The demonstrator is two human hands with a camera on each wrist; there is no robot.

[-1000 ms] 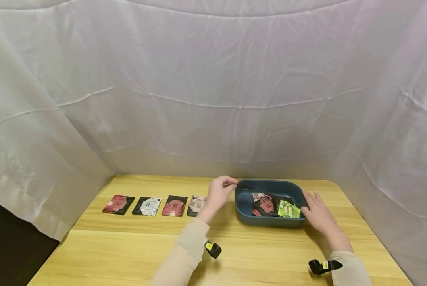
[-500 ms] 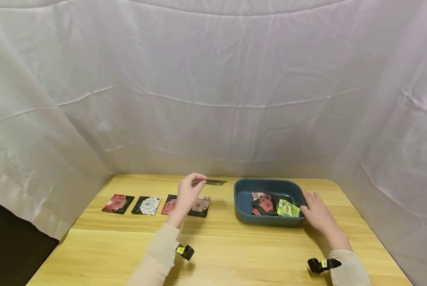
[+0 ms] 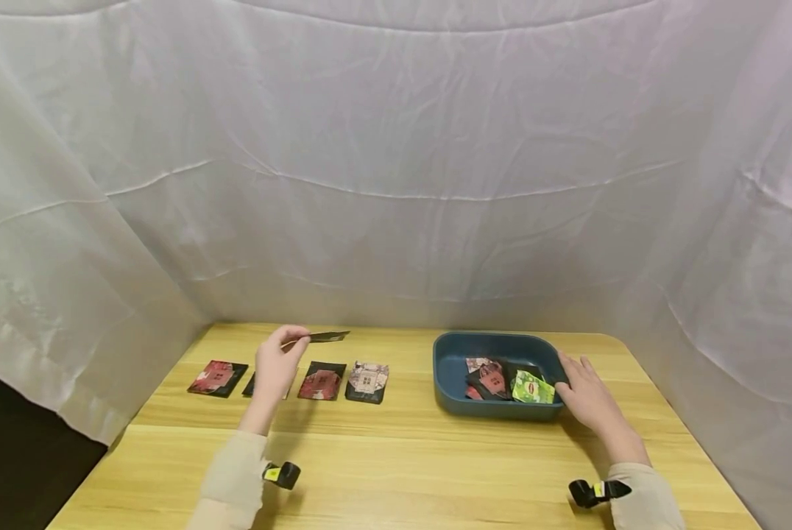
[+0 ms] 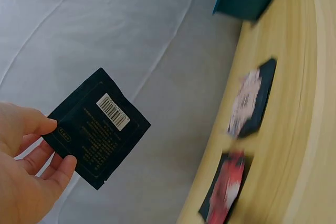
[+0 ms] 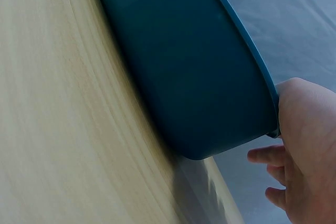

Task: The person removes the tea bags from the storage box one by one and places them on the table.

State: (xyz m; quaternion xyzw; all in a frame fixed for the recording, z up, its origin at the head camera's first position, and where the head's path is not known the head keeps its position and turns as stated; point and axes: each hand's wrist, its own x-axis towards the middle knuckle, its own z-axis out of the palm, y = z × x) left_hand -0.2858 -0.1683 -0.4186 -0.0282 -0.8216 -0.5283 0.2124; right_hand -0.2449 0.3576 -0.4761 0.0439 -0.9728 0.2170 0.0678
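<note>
My left hand [image 3: 275, 368] pinches a flat black tea bag packet [image 4: 100, 129] by one corner, above the left part of the table. Its back, with a white barcode and small print, faces the left wrist camera. Below, a row of packets lies on the table: a red one [image 3: 218, 377], a white one mostly hidden by my hand, another red one [image 3: 321, 380] and a pale pink one [image 3: 367, 381]. My right hand [image 3: 588, 390] rests on the right rim of a dark blue bin [image 3: 449, 401], fingers relaxed along its outside.
Inside the bin lie red-and-black packets [image 3: 490, 379] and a green packet [image 3: 532, 387]. The wooden table [image 3: 436, 471] ends at the back and sides near a pale grey curtain [image 3: 396, 221]. A dark gap [image 3: 25, 449] shows at the lower left.
My left hand has carried the black packet out from the bin's left edge, leftward over the row, to above the white packet. The right hand has stayed on the bin's rim.
</note>
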